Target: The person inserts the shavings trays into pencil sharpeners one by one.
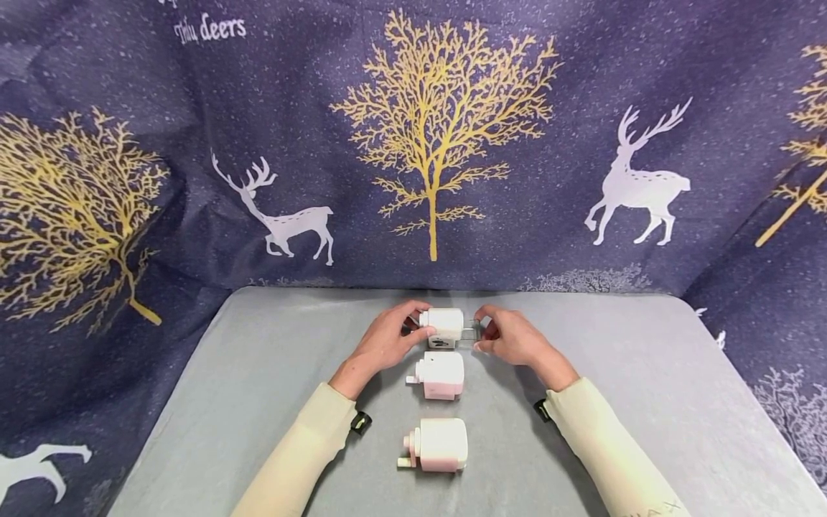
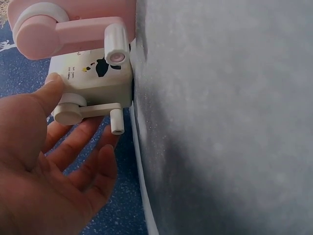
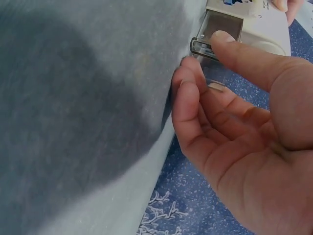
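At the far end of the table stands a cream hand-crank pencil sharpener (image 1: 446,323) with a dark printed figure. My left hand (image 1: 386,336) grips it from its crank side, thumb on the body in the left wrist view, where its crank handle (image 2: 117,121) points down. From its other side sticks out a clear plastic part (image 3: 222,24), drawer-like. My right hand (image 1: 513,339) pinches the end of this part, thumb on one face and fingers curled beneath. Just nearer stands a pink-and-white sharpener (image 1: 443,375), close beside my left hand.
Another pale pink sharpener (image 1: 443,445) stands nearest on the grey table (image 1: 258,402), in line with the other two. Both nearer sharpeners have their cranks toward the left. Behind the table's far edge hangs a dark blue cloth (image 1: 517,244) with deer and trees.
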`<state>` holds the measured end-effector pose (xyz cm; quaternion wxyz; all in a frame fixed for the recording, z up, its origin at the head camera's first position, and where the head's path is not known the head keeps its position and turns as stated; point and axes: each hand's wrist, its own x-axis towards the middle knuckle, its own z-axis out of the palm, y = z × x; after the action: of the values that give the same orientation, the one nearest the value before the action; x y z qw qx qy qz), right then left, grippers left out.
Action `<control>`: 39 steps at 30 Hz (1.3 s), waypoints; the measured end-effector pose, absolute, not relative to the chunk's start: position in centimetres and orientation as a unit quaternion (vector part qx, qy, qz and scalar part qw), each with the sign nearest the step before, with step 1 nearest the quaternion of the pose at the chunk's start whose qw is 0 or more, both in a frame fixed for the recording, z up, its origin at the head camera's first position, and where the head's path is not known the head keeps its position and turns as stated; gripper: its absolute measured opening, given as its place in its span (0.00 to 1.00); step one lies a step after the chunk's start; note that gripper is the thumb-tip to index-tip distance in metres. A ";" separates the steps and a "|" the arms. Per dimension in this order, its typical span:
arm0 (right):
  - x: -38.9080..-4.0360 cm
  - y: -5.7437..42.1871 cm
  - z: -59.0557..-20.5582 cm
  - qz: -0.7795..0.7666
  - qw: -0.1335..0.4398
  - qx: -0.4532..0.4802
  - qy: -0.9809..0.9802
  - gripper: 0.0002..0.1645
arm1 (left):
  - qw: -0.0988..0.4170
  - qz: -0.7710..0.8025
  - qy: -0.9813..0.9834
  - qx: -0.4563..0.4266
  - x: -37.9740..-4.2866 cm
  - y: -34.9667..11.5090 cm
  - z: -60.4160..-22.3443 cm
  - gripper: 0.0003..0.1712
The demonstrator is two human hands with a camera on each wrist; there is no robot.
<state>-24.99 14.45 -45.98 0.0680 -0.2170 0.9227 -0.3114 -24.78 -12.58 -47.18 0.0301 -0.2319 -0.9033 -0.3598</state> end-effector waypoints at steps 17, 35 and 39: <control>-25.2 13.6 -46.6 -0.336 0.049 -0.240 0.909 0.27 | 0.024 -0.364 -0.903 -0.229 -24.9 -12.6 -47.3 0.27; -25.3 13.3 -47.0 -0.360 0.061 -0.233 0.902 0.27 | 0.017 -0.356 -0.907 -0.225 -24.8 -12.4 -47.1 0.27; -25.4 13.1 -47.1 -0.362 0.055 -0.236 0.900 0.27 | 0.020 -0.349 -0.909 -0.228 -24.8 -12.5 -47.1 0.27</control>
<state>-25.42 13.12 -47.13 0.0554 -0.2365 0.9002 -0.3616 -24.78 -12.51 -47.10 0.0205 -0.2278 -0.9086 -0.3494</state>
